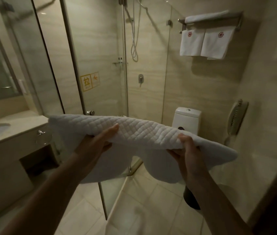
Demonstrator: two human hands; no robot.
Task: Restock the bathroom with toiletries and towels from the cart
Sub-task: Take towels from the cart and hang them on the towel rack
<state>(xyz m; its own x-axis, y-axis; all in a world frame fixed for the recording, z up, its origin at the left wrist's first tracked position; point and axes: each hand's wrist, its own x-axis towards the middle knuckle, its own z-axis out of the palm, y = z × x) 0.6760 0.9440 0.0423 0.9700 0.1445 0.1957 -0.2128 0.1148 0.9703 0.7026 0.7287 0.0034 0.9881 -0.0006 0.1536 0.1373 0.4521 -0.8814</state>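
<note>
Both hands hold the white quilted towel point(142, 131) in the air at frame ctr. Long axis: approx. horiz., running left to right across frame. Its L end points toward the sink counter point(15, 131); its R end dips to lower right, in front of the toilet point(187, 116). L hand point(97, 141): thumb on top, fingers beneath, clamped on near edge. R hand point(187, 150): fingers curled, pinching near edge. Cloth sags below the hands. Upper right: rack point(210, 19) w/ hung towels point(192, 43).
</note>
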